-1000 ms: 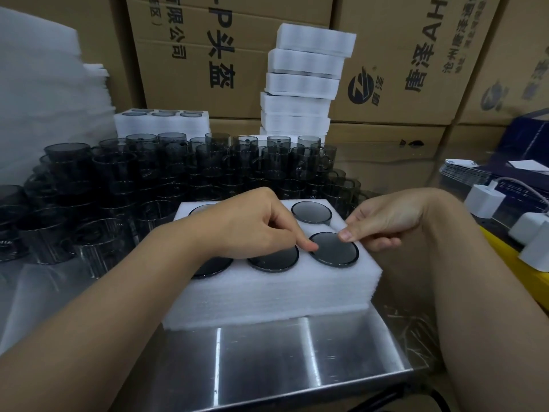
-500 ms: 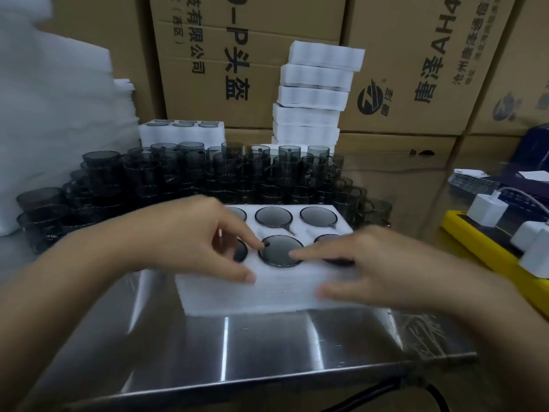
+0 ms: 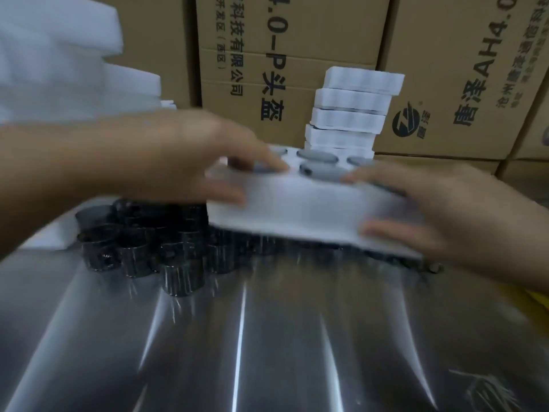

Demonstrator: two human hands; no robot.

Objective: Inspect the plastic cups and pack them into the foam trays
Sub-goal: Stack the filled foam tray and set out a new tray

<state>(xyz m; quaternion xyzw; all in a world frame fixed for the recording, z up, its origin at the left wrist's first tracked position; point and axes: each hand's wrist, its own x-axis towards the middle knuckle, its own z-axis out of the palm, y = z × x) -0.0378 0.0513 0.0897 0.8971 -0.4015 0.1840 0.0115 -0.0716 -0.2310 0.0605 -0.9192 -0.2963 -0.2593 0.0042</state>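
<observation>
Half a second ago the foam tray (image 3: 297,203) lay flat on the steel surface (image 3: 267,337) with both hands working over its top; now it is up off the surface and carried toward the stack of packed trays (image 3: 353,114), which I take as my landmark. The tray hangs in front of and below that stack, tilted slightly with its right end lower, above the loose cups (image 3: 148,242) that stand in front of the stack and to its left. My left hand (image 3: 190,162) grips the tray's left end, fingers laid over the top and thumb pressed against the near side wall. My right hand (image 3: 439,209) grips the right end the same way. Motion blur smears the finer finger detail. The dark cups (image 3: 320,172) seated in the tray show as grey ovals in its top face; I can't count them, since the hands cover some pockets. I judge that this tray is filled and checked, and the step in hand is setting it aside, probably on or near the stack. The risk I see is the tilt: a loosely seated cup could slip out.
</observation>
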